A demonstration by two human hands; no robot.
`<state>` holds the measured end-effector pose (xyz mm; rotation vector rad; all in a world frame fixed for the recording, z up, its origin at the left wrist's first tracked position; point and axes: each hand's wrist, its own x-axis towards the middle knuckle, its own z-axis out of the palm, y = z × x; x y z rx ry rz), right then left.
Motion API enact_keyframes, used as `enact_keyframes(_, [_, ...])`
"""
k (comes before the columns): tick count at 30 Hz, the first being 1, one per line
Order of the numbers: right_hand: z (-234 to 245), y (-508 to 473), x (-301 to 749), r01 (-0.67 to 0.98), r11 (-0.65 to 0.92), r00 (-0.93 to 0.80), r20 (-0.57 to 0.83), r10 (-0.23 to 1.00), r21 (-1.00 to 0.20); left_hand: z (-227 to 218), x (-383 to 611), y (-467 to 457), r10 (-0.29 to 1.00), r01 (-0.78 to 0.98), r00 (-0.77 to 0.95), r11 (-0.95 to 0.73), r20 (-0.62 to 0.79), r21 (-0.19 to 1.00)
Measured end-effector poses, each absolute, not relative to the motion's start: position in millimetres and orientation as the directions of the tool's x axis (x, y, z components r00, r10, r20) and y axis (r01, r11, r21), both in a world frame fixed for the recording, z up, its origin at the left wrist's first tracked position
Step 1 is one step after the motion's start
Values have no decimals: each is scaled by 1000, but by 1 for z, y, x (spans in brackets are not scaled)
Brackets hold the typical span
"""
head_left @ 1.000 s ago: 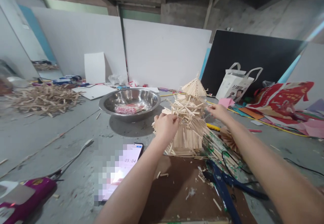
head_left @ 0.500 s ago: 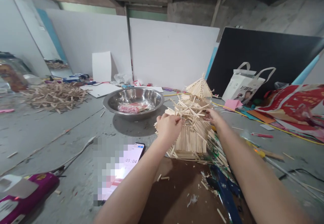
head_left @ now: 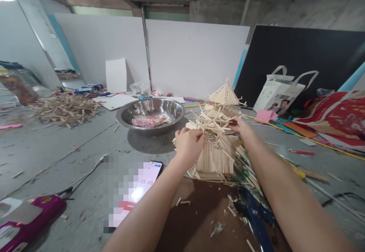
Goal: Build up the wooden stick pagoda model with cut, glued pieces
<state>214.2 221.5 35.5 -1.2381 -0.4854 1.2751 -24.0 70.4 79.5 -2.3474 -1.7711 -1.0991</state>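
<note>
A model building made of thin wooden sticks [head_left: 214,157] stands upright on a brown board [head_left: 196,206]. Loose-looking, crossed sticks bristle around its middle tier, and a pointed stick roof [head_left: 225,94] shows at the top behind. My left hand [head_left: 189,141] is closed at the model's left side, its fingers bent in a pinch against the sticks of the middle tier. On the opposite side, my right hand [head_left: 240,126] has its fingertips closed at the ends of the crossed sticks. Exactly which stick each hand pinches is hidden.
A steel basin [head_left: 122,121] holds plastic-wrapped packets. A phone [head_left: 142,191] lies beside my left forearm, a purple glue gun [head_left: 47,210] farther left. Blue-handled pliers [head_left: 253,214] and more sticks [head_left: 248,168] lie by my right forearm. A stick pile [head_left: 68,107] sits at left.
My right hand has shifted slightly up along the model's side. The left hand stays in place. My view has turned a little, and the phone's timer has advanced.
</note>
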Motion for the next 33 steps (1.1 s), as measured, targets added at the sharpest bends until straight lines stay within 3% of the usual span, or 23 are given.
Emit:
enact_keyframes(15, [94,223,191,-428,-73,204,-174,963,-901,80,-23,70,844,843,134,-373,519,388])
enact_keyframes(33, [99,212,178,-322,-154,199,-226,954,-934,84,-24,69,858,850,144,-363,493,382])
